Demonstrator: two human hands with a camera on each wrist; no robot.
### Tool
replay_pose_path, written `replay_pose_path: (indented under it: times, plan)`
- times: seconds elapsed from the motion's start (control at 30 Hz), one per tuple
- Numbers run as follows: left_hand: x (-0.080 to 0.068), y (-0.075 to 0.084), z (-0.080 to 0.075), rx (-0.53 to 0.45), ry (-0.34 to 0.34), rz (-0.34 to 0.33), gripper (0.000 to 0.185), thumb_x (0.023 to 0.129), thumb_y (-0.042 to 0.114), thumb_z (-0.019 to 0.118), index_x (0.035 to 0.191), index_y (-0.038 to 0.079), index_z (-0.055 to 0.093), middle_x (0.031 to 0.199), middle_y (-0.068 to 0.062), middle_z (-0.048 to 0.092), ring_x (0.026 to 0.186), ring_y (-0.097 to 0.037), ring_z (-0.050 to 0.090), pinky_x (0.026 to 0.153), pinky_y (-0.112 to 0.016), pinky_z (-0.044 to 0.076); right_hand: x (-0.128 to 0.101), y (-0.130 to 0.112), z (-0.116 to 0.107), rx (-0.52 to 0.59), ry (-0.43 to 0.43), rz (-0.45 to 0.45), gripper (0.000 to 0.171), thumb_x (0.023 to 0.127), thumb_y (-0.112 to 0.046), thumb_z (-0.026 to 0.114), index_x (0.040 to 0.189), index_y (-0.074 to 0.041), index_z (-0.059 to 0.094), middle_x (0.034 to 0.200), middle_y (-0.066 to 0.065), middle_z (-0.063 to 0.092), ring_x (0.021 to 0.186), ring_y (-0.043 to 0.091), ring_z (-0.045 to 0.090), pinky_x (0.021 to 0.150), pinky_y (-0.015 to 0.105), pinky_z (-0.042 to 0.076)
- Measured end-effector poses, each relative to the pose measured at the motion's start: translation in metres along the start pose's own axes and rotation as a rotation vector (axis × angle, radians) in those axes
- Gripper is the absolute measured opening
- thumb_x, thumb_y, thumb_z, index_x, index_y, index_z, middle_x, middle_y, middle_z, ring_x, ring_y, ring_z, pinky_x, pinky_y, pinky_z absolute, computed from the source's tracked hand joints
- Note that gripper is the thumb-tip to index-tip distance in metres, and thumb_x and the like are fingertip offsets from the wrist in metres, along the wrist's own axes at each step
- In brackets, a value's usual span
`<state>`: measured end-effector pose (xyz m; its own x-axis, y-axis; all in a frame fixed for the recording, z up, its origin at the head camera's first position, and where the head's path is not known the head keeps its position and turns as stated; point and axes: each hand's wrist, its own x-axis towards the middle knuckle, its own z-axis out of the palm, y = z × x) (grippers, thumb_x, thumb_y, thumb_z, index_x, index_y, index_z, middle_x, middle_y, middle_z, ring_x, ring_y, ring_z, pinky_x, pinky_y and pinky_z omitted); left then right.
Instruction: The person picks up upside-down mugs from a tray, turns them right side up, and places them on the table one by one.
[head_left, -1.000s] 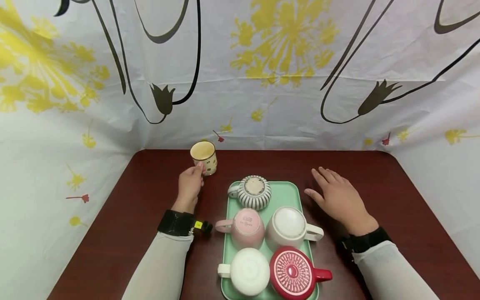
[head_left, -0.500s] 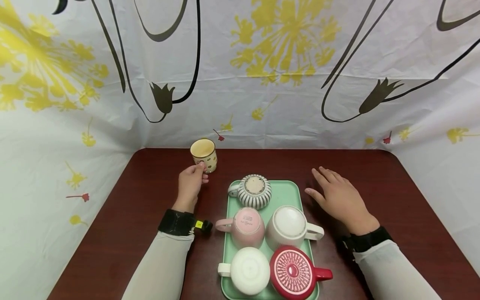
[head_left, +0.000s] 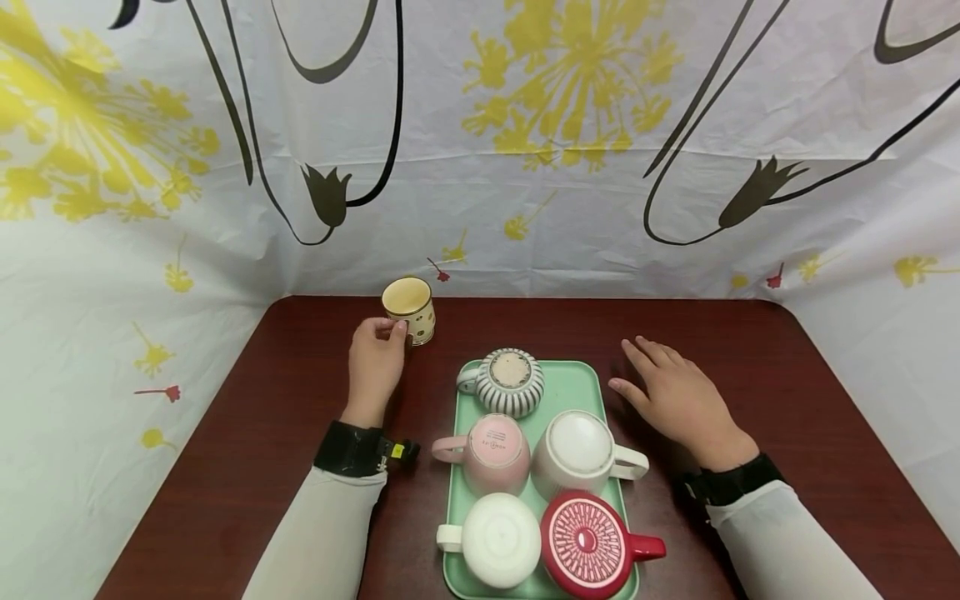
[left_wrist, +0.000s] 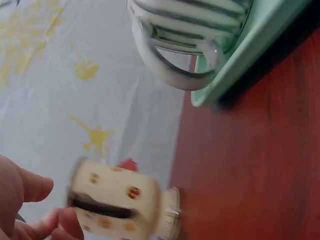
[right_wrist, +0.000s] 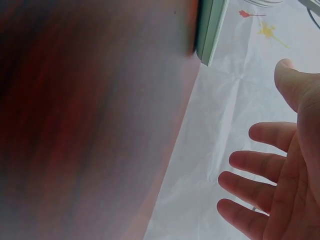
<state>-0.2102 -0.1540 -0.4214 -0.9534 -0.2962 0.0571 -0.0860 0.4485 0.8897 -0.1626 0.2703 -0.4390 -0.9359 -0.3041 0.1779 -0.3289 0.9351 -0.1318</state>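
Two hands rest over a dark red desk [head_left: 262, 467]. Left hand [head_left: 377, 367] lies beside a small cream cup [head_left: 409, 310] at the far left of the desk, close to the flowered backdrop cloth [head_left: 480, 142]; its fingers [left_wrist: 60, 222] are curled against the cup's near side at the dark handle, so this grip appears closed on the cup, though how firmly cannot be told. Cup stands upright, long axis vertical, mouth pointing up, handle turned toward the hand. Its outer wall is cream with scattered orange-brown dots, the rim is edged in a darker line, and the inside is pale yellow. Right hand [head_left: 678, 398] lies flat, palm down on the desk just right of the tray [head_left: 573, 385], fingers spread and straight, holding nothing. Pale green tray sits at the middle of the desk, well apart from the cup, and carries five mugs turned upside down: a striped grey-and-white mug [head_left: 510, 382] at the far end, a pink mug [head_left: 493, 450] and a white mug [head_left: 581, 450] behind it, then another white mug [head_left: 498, 540] and a red mug [head_left: 588, 543] nearest the person.
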Motion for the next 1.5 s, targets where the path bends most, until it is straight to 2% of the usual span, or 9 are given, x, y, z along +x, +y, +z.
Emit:
replay_pose_path:
  times: [0.07,0.17,0.3,0.43,0.6,0.77,1.07,1.23,1.5]
  plan:
    - [-0.005,0.008,-0.001,0.010,-0.025,0.070,0.036,0.107,0.032,0.058,0.130,0.005,0.061,0.120,-0.014,0.065,0.100,-0.029,0.062,0.082,-0.041,0.051,-0.001,0.000,-0.001,0.003,-0.007,0.002,0.071,0.105,-0.049,0.058,0.157,-0.004,0.042,0.159,0.027,0.043,0.142,0.048,0.045,0.111,0.066,0.041]
    - [-0.014,0.019,0.002,0.039,-0.125,0.162,0.032,0.106,0.032,0.060,0.128,0.010,0.064,0.116,-0.010,0.065,0.098,-0.026,0.060,0.080,-0.039,0.050,-0.001,0.000,-0.003,0.007,-0.013,0.006,0.071,0.105,-0.049,0.057,0.158,-0.004,0.042,0.159,0.027,0.042,0.143,0.048,0.044,0.111,0.066,0.040]
    - [-0.023,0.025,0.008,0.157,-0.270,0.256,0.030,0.105,0.031,0.064,0.128,0.013,0.068,0.126,-0.009,0.066,0.117,-0.027,0.062,0.097,-0.046,0.053,-0.001,-0.002,-0.004,0.013,-0.018,0.008,0.071,0.105,-0.050,0.056,0.158,-0.004,0.041,0.159,0.028,0.042,0.143,0.049,0.044,0.111,0.067,0.040]
    - [-0.030,0.026,0.015,0.238,-0.414,0.288,0.035,0.104,0.030,0.066,0.134,0.012,0.066,0.138,-0.009,0.064,0.133,-0.028,0.059,0.111,-0.050,0.048,-0.002,-0.002,-0.004,0.014,-0.021,0.009,0.071,0.105,-0.049,0.057,0.158,-0.004,0.041,0.159,0.028,0.042,0.143,0.049,0.043,0.112,0.066,0.039]
    - [-0.035,0.022,0.023,0.261,-0.541,0.288,0.041,0.102,0.028,0.068,0.140,0.012,0.063,0.140,-0.006,0.063,0.134,-0.027,0.059,0.112,-0.049,0.048,-0.002,-0.002,-0.004,0.016,-0.024,0.012,0.071,0.105,-0.048,0.057,0.158,-0.004,0.041,0.159,0.028,0.042,0.144,0.048,0.043,0.113,0.066,0.039]
    - [-0.036,0.017,0.029,0.260,-0.589,0.284,0.036,0.101,0.024,0.070,0.135,0.012,0.065,0.136,-0.007,0.065,0.126,-0.026,0.062,0.108,-0.046,0.051,-0.001,-0.003,-0.004,0.025,-0.037,0.011,0.071,0.106,-0.049,0.056,0.158,-0.004,0.041,0.159,0.029,0.042,0.143,0.049,0.043,0.112,0.066,0.039]
    - [-0.037,0.014,0.033,0.240,-0.601,0.236,0.023,0.101,0.024,0.069,0.122,0.014,0.067,0.117,-0.004,0.071,0.111,-0.021,0.065,0.096,-0.042,0.055,-0.001,-0.001,-0.002,0.032,-0.049,0.020,0.071,0.106,-0.052,0.053,0.158,-0.005,0.042,0.158,0.029,0.043,0.142,0.050,0.044,0.112,0.067,0.039]
    - [-0.036,0.013,0.032,0.238,-0.652,0.210,0.017,0.101,0.021,0.070,0.114,0.014,0.064,0.109,-0.004,0.069,0.105,-0.019,0.065,0.093,-0.040,0.055,-0.001,0.000,-0.002,0.038,-0.060,0.028,0.072,0.106,-0.053,0.052,0.158,-0.005,0.041,0.158,0.029,0.042,0.143,0.051,0.043,0.112,0.067,0.039]
    - [-0.035,0.011,0.032,0.258,-0.689,0.238,0.017,0.099,0.015,0.072,0.112,0.011,0.062,0.106,-0.004,0.068,0.102,-0.019,0.064,0.091,-0.038,0.056,-0.001,-0.002,-0.003,0.041,-0.070,0.024,0.071,0.106,-0.052,0.052,0.158,-0.004,0.041,0.157,0.030,0.043,0.141,0.052,0.044,0.112,0.067,0.040]
